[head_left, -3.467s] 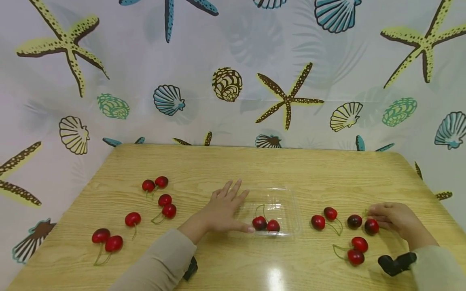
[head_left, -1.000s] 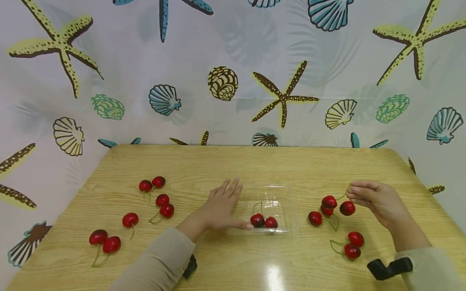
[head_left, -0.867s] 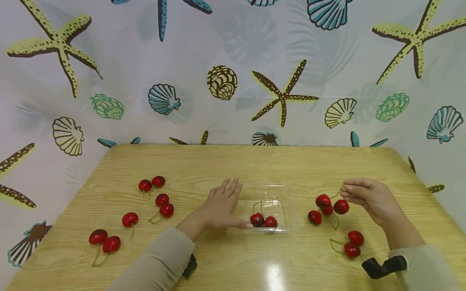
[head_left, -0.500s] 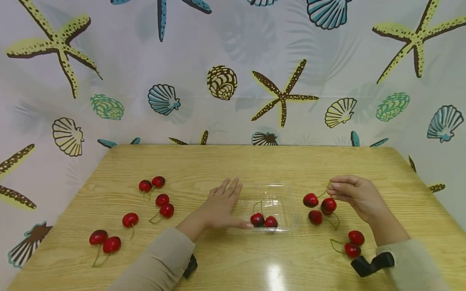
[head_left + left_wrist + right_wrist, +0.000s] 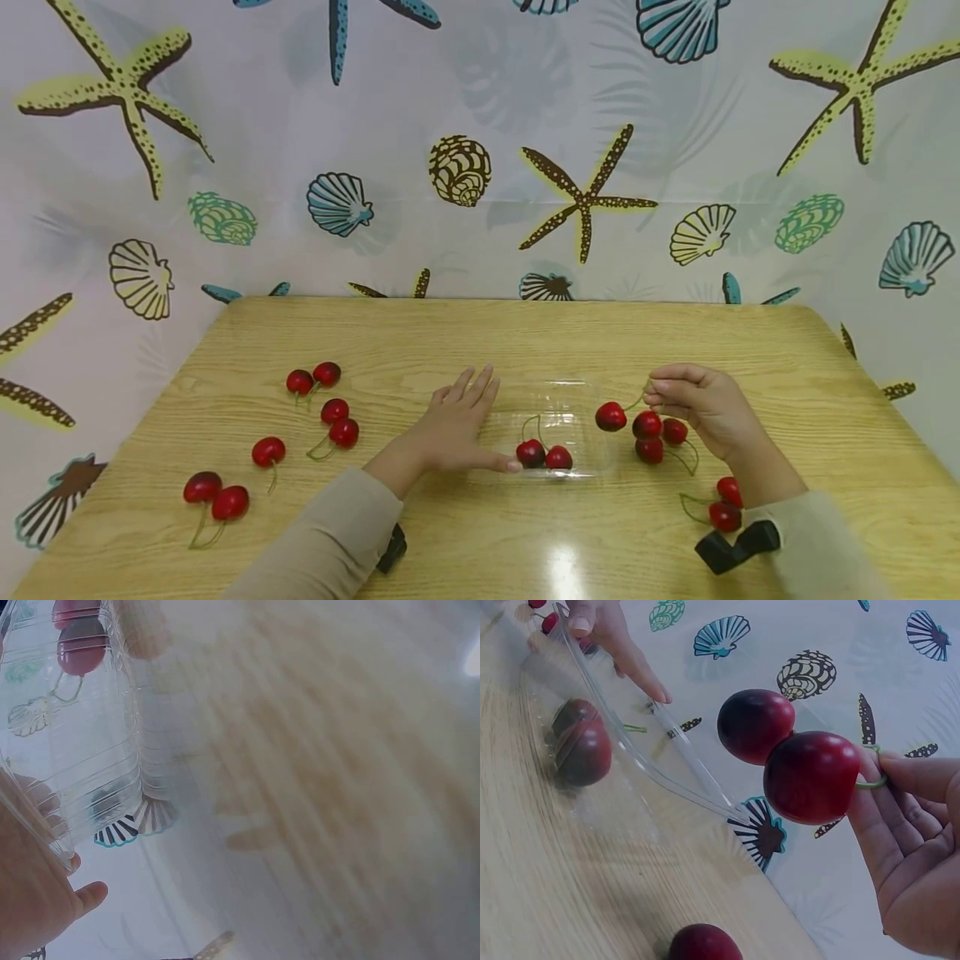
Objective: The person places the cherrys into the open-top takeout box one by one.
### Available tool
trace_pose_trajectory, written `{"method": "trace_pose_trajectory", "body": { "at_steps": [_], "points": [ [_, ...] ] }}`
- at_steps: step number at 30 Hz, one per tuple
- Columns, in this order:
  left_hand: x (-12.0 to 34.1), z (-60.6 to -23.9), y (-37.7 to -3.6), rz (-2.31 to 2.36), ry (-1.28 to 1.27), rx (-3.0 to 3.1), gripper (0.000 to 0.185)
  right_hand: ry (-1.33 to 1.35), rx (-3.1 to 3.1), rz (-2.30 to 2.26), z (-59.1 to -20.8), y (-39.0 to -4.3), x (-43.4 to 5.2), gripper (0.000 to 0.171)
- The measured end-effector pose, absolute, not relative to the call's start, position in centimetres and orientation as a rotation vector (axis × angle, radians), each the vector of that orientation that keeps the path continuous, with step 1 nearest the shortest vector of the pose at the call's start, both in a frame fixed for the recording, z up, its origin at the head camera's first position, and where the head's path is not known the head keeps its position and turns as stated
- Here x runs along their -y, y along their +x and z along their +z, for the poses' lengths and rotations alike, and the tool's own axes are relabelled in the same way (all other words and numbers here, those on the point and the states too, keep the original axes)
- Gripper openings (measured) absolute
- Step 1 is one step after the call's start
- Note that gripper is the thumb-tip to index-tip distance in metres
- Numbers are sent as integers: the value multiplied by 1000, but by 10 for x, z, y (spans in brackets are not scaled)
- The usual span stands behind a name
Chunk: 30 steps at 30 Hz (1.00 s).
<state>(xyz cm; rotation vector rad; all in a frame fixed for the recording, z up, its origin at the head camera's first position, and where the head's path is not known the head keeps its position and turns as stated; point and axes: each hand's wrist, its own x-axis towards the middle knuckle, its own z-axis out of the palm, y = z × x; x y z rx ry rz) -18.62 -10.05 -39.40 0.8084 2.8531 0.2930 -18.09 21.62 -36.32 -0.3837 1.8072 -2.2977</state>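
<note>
A clear plastic tray [image 5: 592,400] lies mid-table with one cherry pair [image 5: 544,456] in it. My left hand [image 5: 453,425] lies flat on the wood, fingers straight, thumb at the tray's left front corner. My right hand [image 5: 658,393] pinches the green stems of a second cherry pair [image 5: 628,420], which hangs just above the tray's right edge. In the right wrist view the held cherries [image 5: 810,776] dangle from my right hand's fingertips [image 5: 885,776] beside the tray [image 5: 641,769]. The left wrist view shows the tray's ribbed wall [image 5: 90,750] by my left hand [image 5: 30,900].
The wooden table [image 5: 525,342] carries loose cherries: two pairs [image 5: 663,442] [image 5: 723,504] near my right wrist, and several pairs and a single [image 5: 268,451] on the left. A curtain printed with shells and starfish [image 5: 585,200] backs the table.
My right hand picked a cherry pair up off the right side of the table and carried it left to the tray's edge. The left hand has stayed put.
</note>
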Motion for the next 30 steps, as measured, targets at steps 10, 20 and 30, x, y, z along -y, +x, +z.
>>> {"method": "trace_pose_trajectory", "body": {
  "at_steps": [10, 20, 30],
  "points": [
    [101, -395, -187, 278, 802, -2856, 113, -385, -1775, -2304, -370, -184, -199, 24],
    [101, -396, -187, 278, 809, -2853, 114, -382, -1733, -2302, -374, -189, -182, 22],
    [102, -395, -186, 284, 800, -2855, 112, -324, -1761, -2283, -380, -194, -168, 21]
  ]
}}
